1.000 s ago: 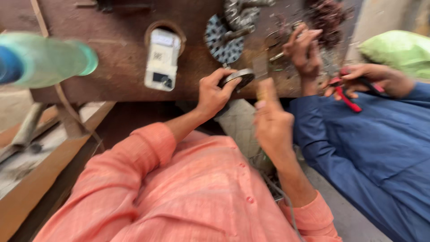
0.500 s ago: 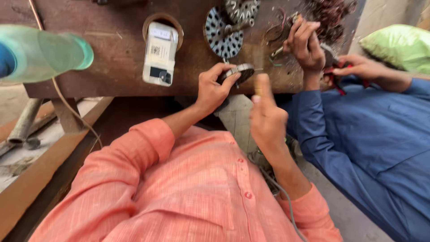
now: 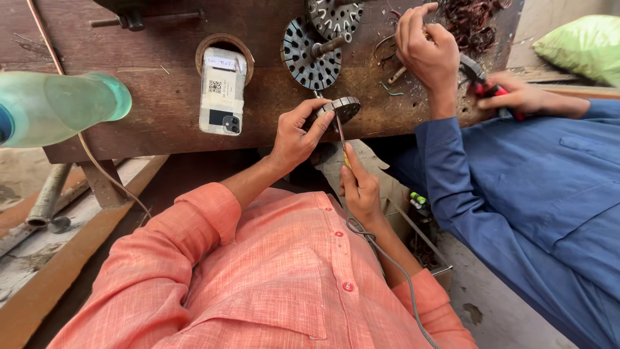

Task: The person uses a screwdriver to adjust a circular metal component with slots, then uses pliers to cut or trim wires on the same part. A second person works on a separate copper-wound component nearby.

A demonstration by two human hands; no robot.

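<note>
My left hand grips a small round metal motor part at the front edge of the brown wooden workbench. My right hand holds a thin corded tool with a yellow grip, its tip touching the round part. A grey cord trails from that hand over my orange sleeve.
A white phone lies on the bench beside a slotted round stator. To the right, a co-worker in blue handles copper wire and red-handled pliers. A green bottle juts in at left. A green bag sits far right.
My right hand has dropped lower and brought the tool's tip up to the round part. My left hand keeps its hold on the part; the view has shifted closer.
</note>
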